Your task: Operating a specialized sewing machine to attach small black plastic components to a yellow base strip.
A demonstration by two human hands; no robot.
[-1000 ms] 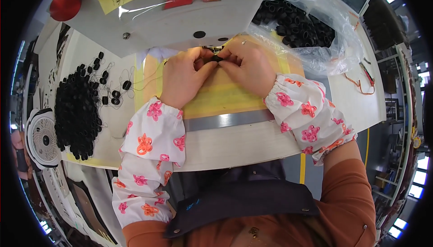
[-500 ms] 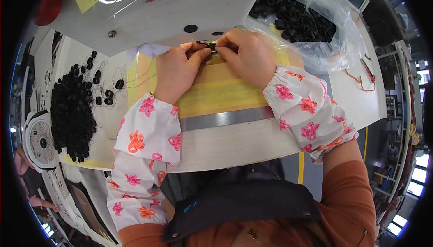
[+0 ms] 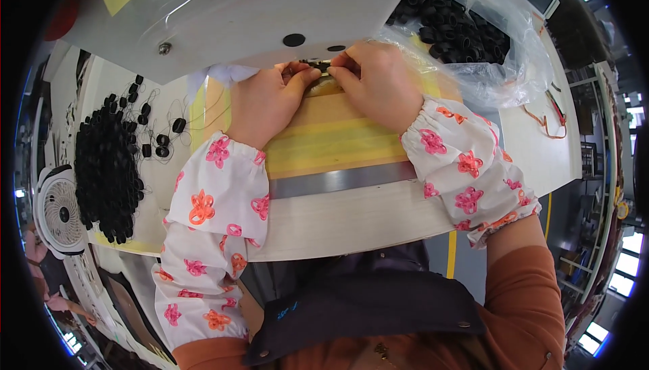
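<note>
My left hand (image 3: 267, 103) and my right hand (image 3: 378, 86) meet beneath the arm of a sewing machine (image 3: 257, 22). Thumbs and fingertips of both are pinched on the two sides of a small black band (image 3: 323, 66), mostly hidden by the fingers. It lies close to the machine's lit needle area, and the needle itself cannot be made out. Under the wrists is a work surface covered with yellow tape (image 3: 331, 141). Flowered white sleeve covers are on both my forearms.
A heap of black bands (image 3: 105, 167) with loose threads lies at the left. Back right, a clear plastic bag (image 3: 524, 66) holds many black loops (image 3: 466, 35). An orange cord (image 3: 544, 125) is at the right, and a white fan (image 3: 62, 208) stands beyond the left edge.
The whole view has shifted slightly, and the machine appears a little further right. Both hands keep pinching the black band at nearly the same place.
</note>
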